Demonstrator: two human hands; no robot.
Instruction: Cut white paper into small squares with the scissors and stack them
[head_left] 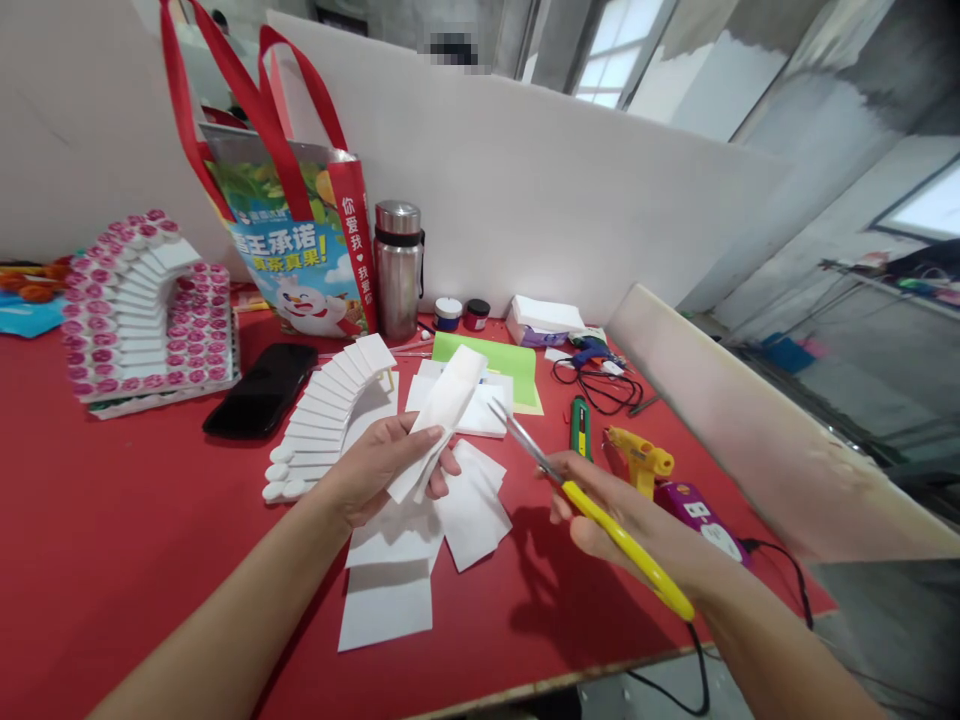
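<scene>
My left hand (pixel 397 462) is closed around a folded strip of white paper (pixel 448 395), thumb on top and fingers underneath. Scissors with yellow handles (pixel 626 548) rest in my right hand (pixel 600 500), their metal blades pointing up and left toward the paper but apart from it. The blade tips look slightly parted. Beneath my hands lie several loose white paper pieces (pixel 472 510) on the red table (pixel 517 630). Just left of my left hand stands a curved white staircase model (pixel 322 415) with round white pads at its lower end.
A pink-flowered staircase model (pixel 150 310), a black phone (pixel 259 390), a printed bag (pixel 300 240) and a steel flask (pixel 398 270) stand left and behind. To the right are a green cutter (pixel 580 430), a yellow glue gun (pixel 637 458), a purple power socket (pixel 701 520) and a foam board (pixel 750 430).
</scene>
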